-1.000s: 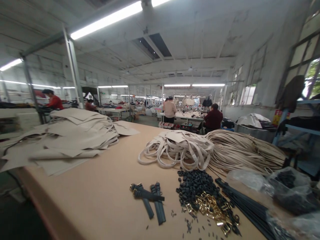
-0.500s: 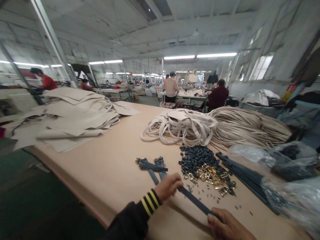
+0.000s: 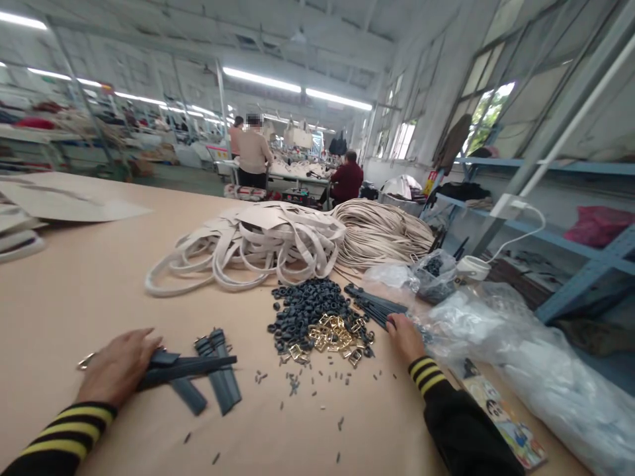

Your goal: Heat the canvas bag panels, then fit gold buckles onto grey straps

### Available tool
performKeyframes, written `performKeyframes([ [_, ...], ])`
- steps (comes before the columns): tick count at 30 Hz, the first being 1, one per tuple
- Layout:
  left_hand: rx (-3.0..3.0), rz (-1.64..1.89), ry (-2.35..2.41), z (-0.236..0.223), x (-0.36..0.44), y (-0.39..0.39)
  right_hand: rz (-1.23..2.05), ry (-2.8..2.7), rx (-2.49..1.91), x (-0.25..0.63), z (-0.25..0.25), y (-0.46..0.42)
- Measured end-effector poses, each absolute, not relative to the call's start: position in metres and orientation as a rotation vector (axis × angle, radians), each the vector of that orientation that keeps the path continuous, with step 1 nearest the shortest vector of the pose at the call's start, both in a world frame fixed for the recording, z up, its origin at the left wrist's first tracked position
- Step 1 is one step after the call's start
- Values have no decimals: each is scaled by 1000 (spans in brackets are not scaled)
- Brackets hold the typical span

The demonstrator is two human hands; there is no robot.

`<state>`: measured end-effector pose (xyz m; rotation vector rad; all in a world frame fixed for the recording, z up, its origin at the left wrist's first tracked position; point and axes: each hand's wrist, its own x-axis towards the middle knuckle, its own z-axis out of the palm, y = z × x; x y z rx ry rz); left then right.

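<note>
Desk (image 3: 74, 264) carries a cream strap bundle (image 3: 248, 248). Left hand (image 3: 116, 367) lies flat on dark straps (image 3: 191, 370), grip apart, nothing clamped. Right hand (image 3: 404, 337) is at dark strips (image 3: 374, 305), grip unclear. Black rings (image 3: 302, 307) and brass buckles (image 3: 332, 337) sit heaped loose, none visibly fitted to straps.

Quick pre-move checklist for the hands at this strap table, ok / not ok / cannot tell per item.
Left hand lying flat on the dark straps: ok.
Right hand at the end of the dark strips: cannot tell if gripping.
Gold buckles apart from both hands: ok.
Dark rings heaped against the buckles: ok.
Small dark pegs loose near the straps: not ok.
</note>
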<state>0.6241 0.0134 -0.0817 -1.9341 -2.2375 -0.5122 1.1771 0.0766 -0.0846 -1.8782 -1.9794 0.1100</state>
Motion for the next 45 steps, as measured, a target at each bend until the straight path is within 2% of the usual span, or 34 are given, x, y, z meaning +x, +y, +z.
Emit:
performKeyframes([
  [4, -1854, -527, -2002, -98, 631, 10, 52, -2000, -1957, 1180, -94, 98],
  [9, -1656, -709, -1915, -94, 657, 2, 80, -2063, -1975, 1187, -96, 107],
  [17, -2212, -1350, -1715, -103, 834, -57, -35, -2092, -1855, 1185, -94, 90],
  [20, -2421, -1594, -1873, -106, 884, -72, -89, -2083, -1776, 1187, -82, 76],
  [23, -2531, -1908, -2232, -104, 914, -76, -147, -2083, -1604, 1176, -67, 48],
  [26, -2397, -2364, -2557, -102, 930, -73, -171, -2212, -1246, 1146, -62, 1],
  [29, -2252, -2657, -2656, -101, 936, -71, -118, -2415, -1135, 1114, -73, -48],
  [36, -1831, -2893, -2845, -97, 932, -75, 34, -2404, -1211, 1101, -101, -81],
  [41, -1893, -2690, -2954, -97, 935, -75, 223, -2307, -1198, 1106, -105, -78],
  [45, -1818, -2696, -2987, -102, 937, -73, 377, -2170, -1231, 1107, -105, -76],
])
